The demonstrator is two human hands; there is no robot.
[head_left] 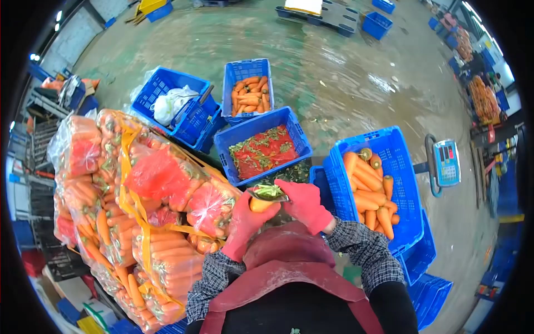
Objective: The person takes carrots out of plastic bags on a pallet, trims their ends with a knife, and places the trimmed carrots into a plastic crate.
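Note:
In the head view my left hand (245, 221), in a pinkish-red glove, is closed round a thick carrot (259, 205) with its top end up. My right hand (305, 205), gloved the same way, grips a knife whose dark, thin blade (281, 198) lies across the carrot's top; its handle is hidden in the fist. Short green stems (268, 191) rest at the blade. Just beyond my hands stands a blue crate (221, 149) with red netting and green trimmings in it. Bagged carrots (167, 250) are piled beside my left arm.
To my right a blue crate (409, 183) holds several carrots, near a scale display (446, 162). Farther ahead are another crate (228, 75) of carrots and a crate (146, 92) with white plastic bags. Stacked blue crates (431, 300) stand by my right elbow. The floor (345, 78) looks wet.

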